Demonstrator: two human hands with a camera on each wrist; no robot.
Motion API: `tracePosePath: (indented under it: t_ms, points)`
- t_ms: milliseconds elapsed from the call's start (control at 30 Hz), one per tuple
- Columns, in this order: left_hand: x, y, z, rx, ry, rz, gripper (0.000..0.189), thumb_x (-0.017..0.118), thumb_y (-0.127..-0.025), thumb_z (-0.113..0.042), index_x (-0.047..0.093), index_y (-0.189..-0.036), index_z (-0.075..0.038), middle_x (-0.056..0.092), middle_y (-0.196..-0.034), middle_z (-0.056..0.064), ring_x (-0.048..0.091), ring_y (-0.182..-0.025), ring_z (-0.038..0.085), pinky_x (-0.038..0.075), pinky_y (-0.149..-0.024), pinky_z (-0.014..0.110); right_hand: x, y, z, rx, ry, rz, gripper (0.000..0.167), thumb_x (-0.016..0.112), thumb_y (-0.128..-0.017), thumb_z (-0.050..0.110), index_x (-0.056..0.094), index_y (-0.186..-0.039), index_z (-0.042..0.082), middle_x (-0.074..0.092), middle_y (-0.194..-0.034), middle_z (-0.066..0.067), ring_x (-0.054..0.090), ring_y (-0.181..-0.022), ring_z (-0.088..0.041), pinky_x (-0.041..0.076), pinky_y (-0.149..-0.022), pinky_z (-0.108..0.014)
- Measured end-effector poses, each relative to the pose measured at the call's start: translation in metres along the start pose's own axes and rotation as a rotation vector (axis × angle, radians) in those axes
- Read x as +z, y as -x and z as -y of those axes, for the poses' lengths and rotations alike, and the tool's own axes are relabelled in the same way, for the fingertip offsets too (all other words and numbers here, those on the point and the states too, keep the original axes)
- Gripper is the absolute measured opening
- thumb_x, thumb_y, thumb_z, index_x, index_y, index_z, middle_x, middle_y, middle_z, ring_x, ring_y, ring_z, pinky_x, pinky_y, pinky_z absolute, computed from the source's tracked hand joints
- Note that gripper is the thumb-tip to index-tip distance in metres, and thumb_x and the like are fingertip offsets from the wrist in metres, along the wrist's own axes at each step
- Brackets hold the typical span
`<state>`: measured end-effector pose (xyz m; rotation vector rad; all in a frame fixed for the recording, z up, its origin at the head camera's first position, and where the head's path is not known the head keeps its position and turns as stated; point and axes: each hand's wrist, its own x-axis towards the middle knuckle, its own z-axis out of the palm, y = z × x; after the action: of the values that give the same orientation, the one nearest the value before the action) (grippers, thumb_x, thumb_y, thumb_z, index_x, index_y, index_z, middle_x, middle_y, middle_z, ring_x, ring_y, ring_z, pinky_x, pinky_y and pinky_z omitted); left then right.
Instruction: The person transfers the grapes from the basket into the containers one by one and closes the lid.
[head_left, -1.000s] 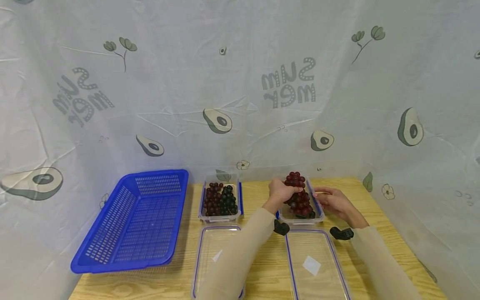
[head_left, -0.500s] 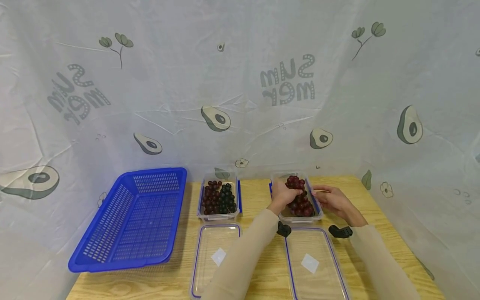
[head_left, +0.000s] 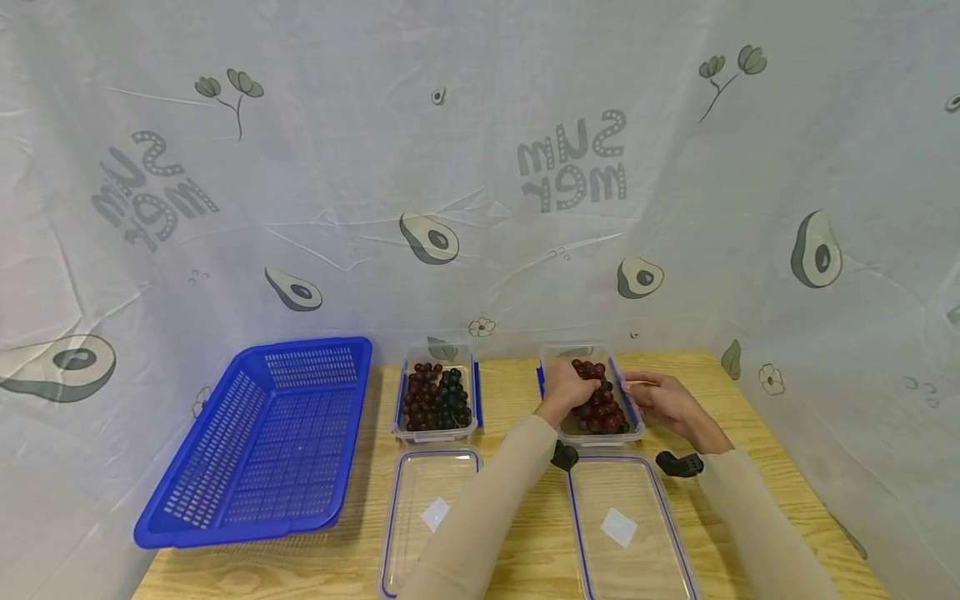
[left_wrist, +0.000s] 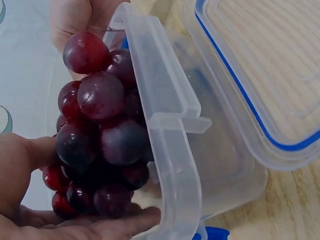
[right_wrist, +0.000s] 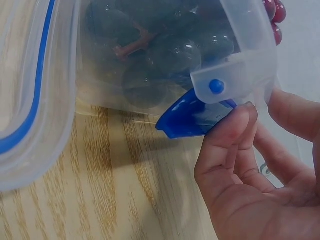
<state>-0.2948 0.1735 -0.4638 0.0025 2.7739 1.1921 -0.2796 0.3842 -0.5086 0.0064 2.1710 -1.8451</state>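
A bunch of dark red grapes [head_left: 603,410] lies in the right-hand clear plastic container [head_left: 592,440]. My left hand [head_left: 566,392] reaches into the container and holds the bunch, thumb on one side and fingers under the other in the left wrist view. Dark green grapes [right_wrist: 160,55] with a brown stem show through the container wall in the right wrist view. At the container's right side my right hand [head_left: 669,403] holds its edge, thumb at the rim and curled fingers against the blue latch [right_wrist: 192,117].
A second clear container [head_left: 437,435] with red and black grapes stands to the left. Two clear lids with blue seals, a left lid [head_left: 412,508] and a right lid [head_left: 637,492], lie in front. A blue plastic basket [head_left: 292,450] is at far left. A patterned curtain [head_left: 480,208] hangs behind.
My left hand has lowered the red grape bunch deeper into the right container and shifted slightly right. My right hand has stayed at the container's side.
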Motion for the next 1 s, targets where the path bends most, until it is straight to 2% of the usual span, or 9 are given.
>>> tracePosePath:
  t_ms: [167,333,433,633,767,833,900,967,1000]
  points:
    - [-0.003,0.001,0.001,0.094,-0.141,0.033,0.031,0.076,-0.095,-0.031,0.076,-0.103,-0.001,0.077,-0.102,0.01,0.073,-0.089,0.021,0.061,-0.077,0.029,0.001,0.0,0.0,0.003,0.007,-0.008,0.067,0.058,-0.109,0.026,0.031,-0.16,-0.009,0.072,-0.112,0.011,0.07,-0.098,-0.002,0.06,-0.084,-0.023]
    - [-0.004,0.001,0.003,0.153,-0.143,0.043,0.024,0.073,-0.097,-0.025,0.076,-0.101,-0.001,0.077,-0.101,0.009,0.072,-0.087,0.02,0.06,-0.075,0.03,0.001,0.0,0.0,0.005,0.012,-0.022,0.065,0.058,-0.11,0.025,0.033,-0.159,-0.009,0.071,-0.112,0.01,0.068,-0.095,0.0,0.059,-0.083,-0.022]
    - [-0.005,0.001,0.004,0.173,-0.144,0.05,0.021,0.071,-0.098,-0.023,0.074,-0.09,-0.003,0.075,-0.091,0.008,0.066,-0.076,0.016,0.054,-0.067,0.028,0.001,0.0,0.0,0.005,0.016,-0.023,0.065,0.058,-0.11,0.025,0.032,-0.16,-0.009,0.07,-0.113,0.01,0.068,-0.095,0.0,0.059,-0.084,-0.022]
    - [-0.007,0.0,0.006,0.19,-0.097,0.075,0.04,0.065,-0.102,-0.021,0.051,-0.064,-0.014,0.047,-0.06,0.0,0.042,-0.052,0.014,0.033,-0.049,0.027,0.001,-0.001,0.0,0.013,0.034,-0.03,0.064,0.056,-0.11,0.025,0.032,-0.16,-0.008,0.068,-0.11,0.013,0.066,-0.094,0.0,0.057,-0.083,-0.021]
    - [-0.016,-0.003,0.007,0.253,-0.043,0.059,0.056,0.06,-0.103,-0.016,0.035,-0.053,-0.018,0.028,-0.048,-0.005,0.025,-0.041,0.011,0.023,-0.042,0.025,0.002,-0.001,0.0,0.015,0.027,-0.026,0.064,0.056,-0.11,0.025,0.032,-0.16,-0.008,0.067,-0.105,0.015,0.065,-0.091,-0.001,0.057,-0.081,-0.022]
    - [-0.023,-0.004,0.006,0.28,-0.01,0.046,0.054,0.057,-0.103,-0.012,0.031,-0.055,-0.016,0.021,-0.048,-0.006,0.017,-0.042,0.01,0.02,-0.043,0.025,0.001,-0.001,0.0,0.015,0.021,-0.025,0.064,0.056,-0.11,0.024,0.031,-0.16,-0.008,0.068,-0.104,0.015,0.065,-0.09,-0.001,0.057,-0.08,-0.022]
    - [-0.033,-0.005,0.005,0.28,0.05,0.042,0.04,0.057,-0.103,-0.012,0.054,-0.063,-0.009,0.025,-0.047,-0.007,0.019,-0.042,0.008,0.023,-0.045,0.023,0.0,-0.001,0.0,0.011,0.021,-0.02,0.065,0.056,-0.11,0.024,0.03,-0.16,-0.009,0.068,-0.103,0.015,0.065,-0.09,0.0,0.057,-0.079,-0.022]
    - [-0.043,-0.006,0.005,0.27,0.087,0.046,0.024,0.057,-0.105,-0.015,0.071,-0.092,-0.001,0.034,-0.05,-0.004,0.022,-0.042,0.007,0.027,-0.048,0.023,0.0,0.0,0.0,0.013,0.013,-0.023,0.065,0.057,-0.11,0.023,0.031,-0.16,-0.009,0.068,-0.102,0.016,0.064,-0.089,0.0,0.056,-0.078,-0.021]
    - [-0.048,-0.006,0.005,0.266,0.101,0.044,0.023,0.058,-0.105,-0.016,0.073,-0.11,0.002,0.041,-0.052,0.0,0.024,-0.043,0.007,0.029,-0.05,0.023,0.0,0.0,0.001,0.012,0.011,-0.023,0.064,0.057,-0.11,0.022,0.031,-0.16,-0.009,0.068,-0.102,0.016,0.064,-0.088,0.0,0.056,-0.078,-0.021]
